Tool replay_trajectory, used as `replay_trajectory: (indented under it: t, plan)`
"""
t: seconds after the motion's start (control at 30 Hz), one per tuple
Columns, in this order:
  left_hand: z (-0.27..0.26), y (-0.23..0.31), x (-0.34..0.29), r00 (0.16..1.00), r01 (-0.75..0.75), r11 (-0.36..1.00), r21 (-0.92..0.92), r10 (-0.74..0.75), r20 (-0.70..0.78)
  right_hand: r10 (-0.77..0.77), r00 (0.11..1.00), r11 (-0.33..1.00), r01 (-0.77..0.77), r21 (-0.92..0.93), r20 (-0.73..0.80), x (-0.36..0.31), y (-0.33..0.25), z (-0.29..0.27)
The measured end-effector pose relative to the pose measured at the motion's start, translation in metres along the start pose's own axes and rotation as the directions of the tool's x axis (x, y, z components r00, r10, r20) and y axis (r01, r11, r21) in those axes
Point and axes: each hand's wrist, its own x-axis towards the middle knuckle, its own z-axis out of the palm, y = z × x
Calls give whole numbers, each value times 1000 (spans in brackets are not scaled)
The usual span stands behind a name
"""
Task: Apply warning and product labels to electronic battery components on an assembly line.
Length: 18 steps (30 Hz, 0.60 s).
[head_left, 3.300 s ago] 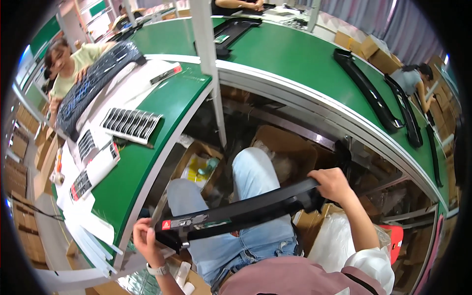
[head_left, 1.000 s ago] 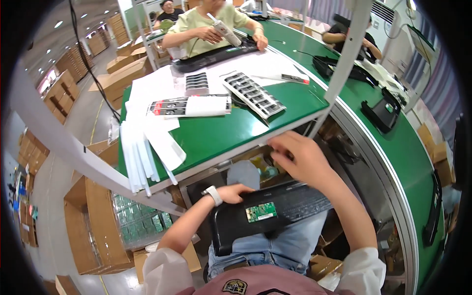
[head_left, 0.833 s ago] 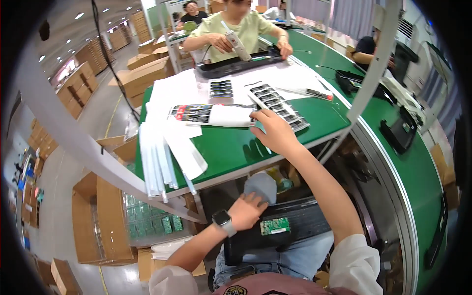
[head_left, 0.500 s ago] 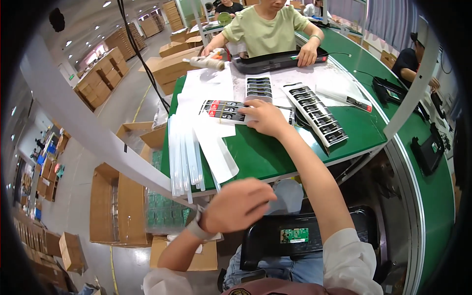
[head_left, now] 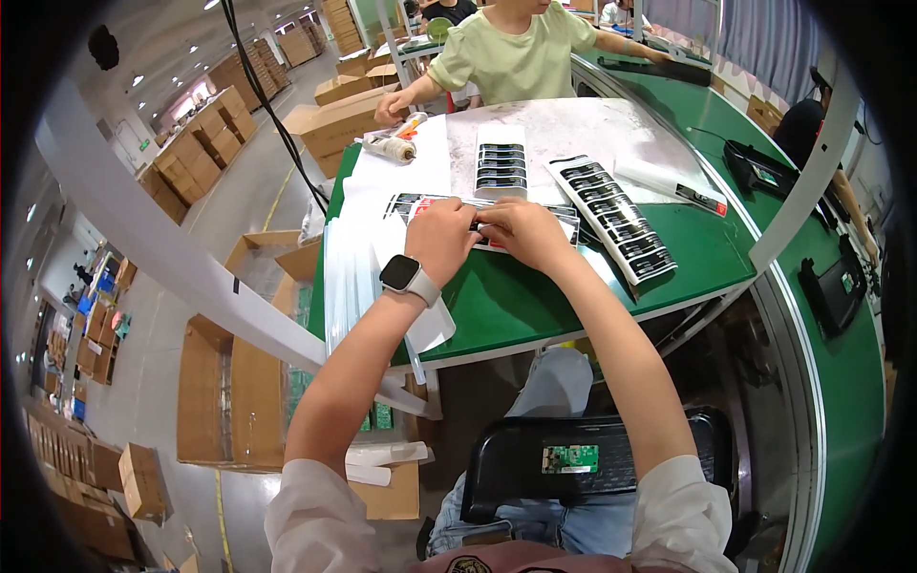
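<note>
My left hand (head_left: 441,241), with a watch on its wrist, and my right hand (head_left: 527,232) meet over a sheet of black, white and red labels (head_left: 405,203) on the green table. The fingertips of both are pinched together at the sheet's near edge; my fingers cover most of that spot. Across my lap rests a black plastic housing (head_left: 501,468) holding a small green circuit board (head_left: 570,458). Beyond my hands lies one strip of black and white labels (head_left: 501,164), and to the right a longer label sheet (head_left: 616,224) slants toward the table edge.
Long translucent sticks (head_left: 346,282) lie at the table's left edge. A glue gun (head_left: 390,145) with an orange part rests behind them. Opposite, a person in a light green top (head_left: 511,57) reaches right to a black housing (head_left: 669,71). Open cartons (head_left: 205,401) stand on the floor at left.
My left hand has come up from above my lap to the labels, joining the right. The person opposite has put down the glue gun and moved the black housing away to the right.
</note>
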Motion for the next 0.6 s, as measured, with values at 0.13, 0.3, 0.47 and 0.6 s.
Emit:
replay_trajectory:
  t: [0.13, 0.3, 0.47, 0.6]
  plan:
    - [8, -7, -1, 1000, 0, 999, -51, -2, -30, -58, 997, 998, 58, -15, -44, -5, 4, 8]
    - [15, -17, 3, 969, 239, 925, -296, -206, 137, -123, 987, 989, 115, -88, -101, -11, 8, 13]
    - [21, -29, 5, 918, 393, 768, -506, -298, 262, -97, 994, 992, 93, -81, -51, -14, 7, 12]
    - [26, -33, 6, 847, 532, 601, -596, -371, 381, -87, 996, 992, 87, -90, -3, -16, 9, 11]
